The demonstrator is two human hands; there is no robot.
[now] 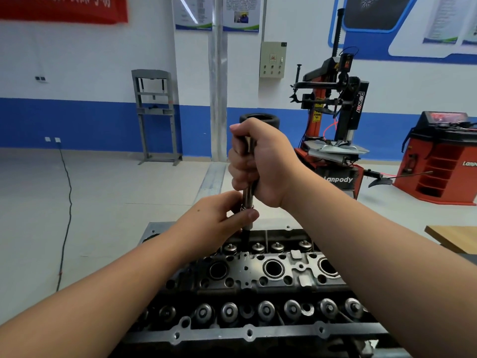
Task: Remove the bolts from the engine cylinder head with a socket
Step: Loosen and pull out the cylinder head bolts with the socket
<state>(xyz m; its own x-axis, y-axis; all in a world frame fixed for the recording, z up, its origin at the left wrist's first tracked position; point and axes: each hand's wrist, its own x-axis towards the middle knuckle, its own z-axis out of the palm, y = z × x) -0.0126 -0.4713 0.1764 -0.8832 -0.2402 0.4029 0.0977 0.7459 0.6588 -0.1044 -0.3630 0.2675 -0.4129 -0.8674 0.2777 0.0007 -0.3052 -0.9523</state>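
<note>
A grey engine cylinder head [247, 277] lies below me, with rows of valve springs and round bores. A steel socket wrench [248, 197] stands upright over its far row. My right hand [260, 164] grips the upper shaft in a fist. Lower down, my left hand [219, 218] pinches the shaft where the dark socket extension [245, 240] starts. The extension's tip goes down between the far valve springs. The bolt under it is hidden.
A wooden bench corner [454, 237] is at the right. Beyond the head are a red tyre changer [333, 125], a red wheel balancer [444, 161], a grey shop press [156, 115] and a black cable [65, 218] on the floor.
</note>
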